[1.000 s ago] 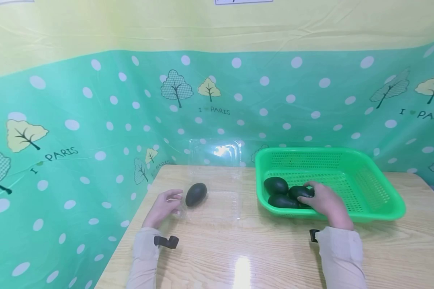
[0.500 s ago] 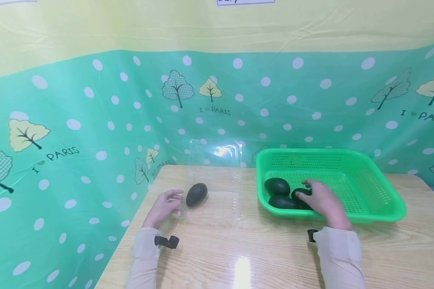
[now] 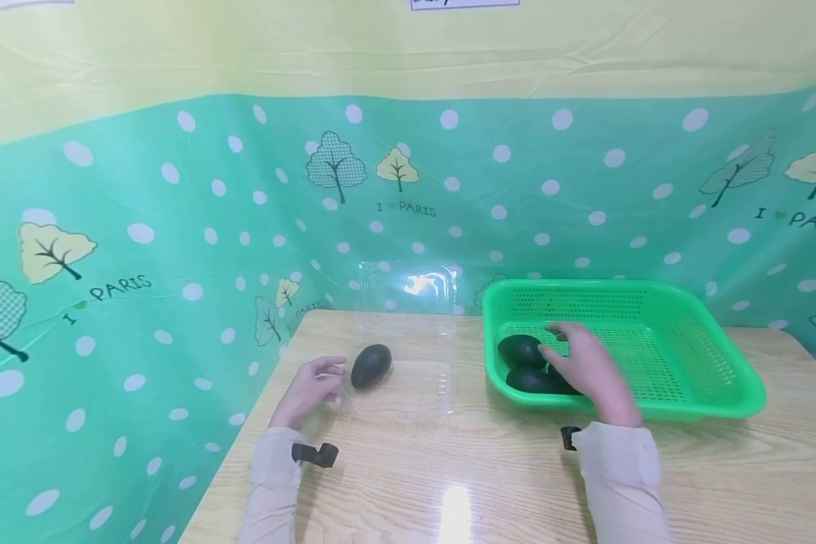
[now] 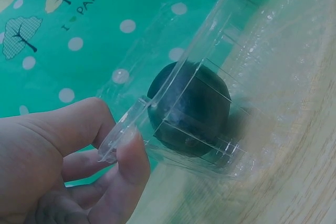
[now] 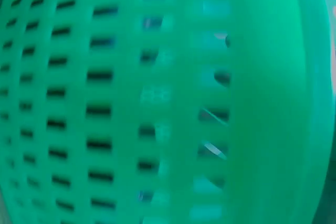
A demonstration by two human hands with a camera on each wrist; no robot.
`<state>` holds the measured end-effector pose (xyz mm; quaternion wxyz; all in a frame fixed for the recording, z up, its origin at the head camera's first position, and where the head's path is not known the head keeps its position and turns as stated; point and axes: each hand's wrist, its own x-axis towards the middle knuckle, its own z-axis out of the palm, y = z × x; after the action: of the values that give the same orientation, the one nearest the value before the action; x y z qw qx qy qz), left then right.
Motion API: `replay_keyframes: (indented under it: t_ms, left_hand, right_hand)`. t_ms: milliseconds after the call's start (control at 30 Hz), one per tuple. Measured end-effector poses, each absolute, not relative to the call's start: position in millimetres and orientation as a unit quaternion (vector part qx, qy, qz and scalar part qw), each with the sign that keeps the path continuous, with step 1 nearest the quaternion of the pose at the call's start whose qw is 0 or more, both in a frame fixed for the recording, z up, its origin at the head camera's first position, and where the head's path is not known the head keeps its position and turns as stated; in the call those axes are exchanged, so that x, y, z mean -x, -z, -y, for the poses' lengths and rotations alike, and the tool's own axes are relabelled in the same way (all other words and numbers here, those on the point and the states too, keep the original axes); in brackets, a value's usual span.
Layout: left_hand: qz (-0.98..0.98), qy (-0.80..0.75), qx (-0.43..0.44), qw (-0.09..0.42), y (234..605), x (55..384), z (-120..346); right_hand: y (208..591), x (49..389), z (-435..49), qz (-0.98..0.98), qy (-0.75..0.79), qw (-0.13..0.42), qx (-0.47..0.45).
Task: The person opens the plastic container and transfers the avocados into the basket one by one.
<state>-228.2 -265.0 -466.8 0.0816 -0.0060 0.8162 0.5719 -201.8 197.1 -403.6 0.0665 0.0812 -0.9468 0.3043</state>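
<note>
At the left of the head view, my left hand (image 3: 309, 389) pinches the near-left rim of a clear plastic clamshell box (image 3: 427, 387). Its lid stands raised at the back. One dark, smooth avocado (image 3: 371, 366) lies inside, also visible through the plastic beside the thumb in the left wrist view. My right hand (image 3: 595, 370) hovers over the green basket (image 3: 710, 351) with fingers spread and nothing gripped. Its thumb and fingers are near the back avocado (image 3: 519, 351). Another avocado (image 3: 529, 380) lies in front; a third (image 3: 561, 382) is mostly hidden below the hand.
Both containers stand on a wooden table (image 3: 408, 468), a strip of tabletop between them. A green printed sheet (image 3: 496, 181) hangs behind and along the left. The right wrist view is filled by the basket's slotted wall (image 5: 268, 98).
My right hand has let go of the right-hand avocado and shifted left and slightly up toward the back one. The left hand has stayed at the clear box.
</note>
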Motion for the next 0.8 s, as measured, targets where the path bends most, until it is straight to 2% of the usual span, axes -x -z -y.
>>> replay_keyframes:
  t_ms: [800]
  left_hand:
    - [-0.812, -0.577, 0.005, 0.087, 466.8, 228.6, 266.4]
  right_hand:
    - [405.8, 215.2, -128.2, 0.923, -0.343, 0.104, -0.139]
